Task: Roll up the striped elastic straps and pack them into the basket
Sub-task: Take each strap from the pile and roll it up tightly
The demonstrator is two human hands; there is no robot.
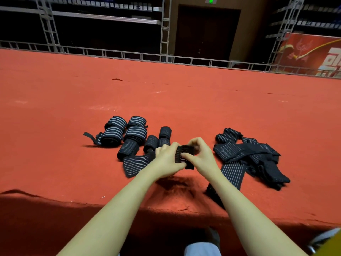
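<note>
On the left of the red carpet (55, 111) sit the rolls (127, 133). These are straps that are already rolled up. They lie close together, some touching, in a small bunch. The biggest ones, with bright stripes, are at the far left. One has a loose tail sticking out to the left. Smaller, darker rolls lie next to them, nearer the hands.

Just to the right of the rolls, one flat strap (137, 164) lies spread on the carpet. It runs toward the left hand (167, 157), and its near end goes under that hand. It may be part of the strap being rolled, but I cannot tell.

In the middle, both hands hold a small roll (185, 157) between them. The left hand grips its left side with curled fingers. The right hand (200, 156) pinches its right side, thumb below and fingers curled over the top. The roll lies sideways, running from one hand to the other. Both hands are just as near to it. It looks part done, so the next step is likely to keep turning it.

On the right, well apart from the rolls, is the pile (247, 154). These are straps not yet rolled. They lie flat and crossed over each other in a heap. The right hand is nearer to the pile. One dark end hangs near the carpet's front edge, beside the right arm.

No basket shows here, so nothing is packed yet as far as I can see.
</note>
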